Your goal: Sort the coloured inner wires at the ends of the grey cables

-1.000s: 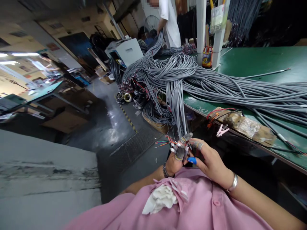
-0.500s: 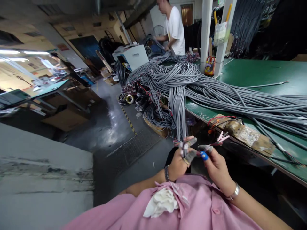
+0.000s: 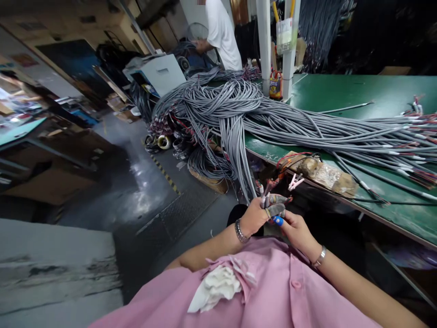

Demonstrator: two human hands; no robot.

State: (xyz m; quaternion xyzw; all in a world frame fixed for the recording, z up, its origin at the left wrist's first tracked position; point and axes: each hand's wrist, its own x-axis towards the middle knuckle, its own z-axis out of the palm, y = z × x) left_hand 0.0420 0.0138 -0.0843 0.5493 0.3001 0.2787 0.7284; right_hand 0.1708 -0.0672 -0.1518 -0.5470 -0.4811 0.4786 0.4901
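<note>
Long grey cables [image 3: 235, 132] run down from a big pile on the green table to my left hand [image 3: 261, 214], which is closed around their ends. Grey finger covers sit on its fingers, and reddish wire ends stick up by them. Touching its fingertips is my right hand [image 3: 293, 225], with blue tape on the thumb; its fingers are pinched together, and what is between them is too small to make out. A pink clip [image 3: 295, 182] is just above my right hand, beside a taped wooden block [image 3: 329, 175] at the table edge.
The green table [image 3: 341, 91] extends right, with more cables across it. A person in a white shirt [image 3: 223, 38] stands behind the pile near a white cabinet [image 3: 164, 73]. Coiled cables [image 3: 211, 164] lie below the table's left end. A white post [image 3: 264, 45] rises from the table.
The view has turned right, so the scene has shifted left. My hands are closer together, and the wire ends now stand up above my left hand. The person's head is mostly out of frame.
</note>
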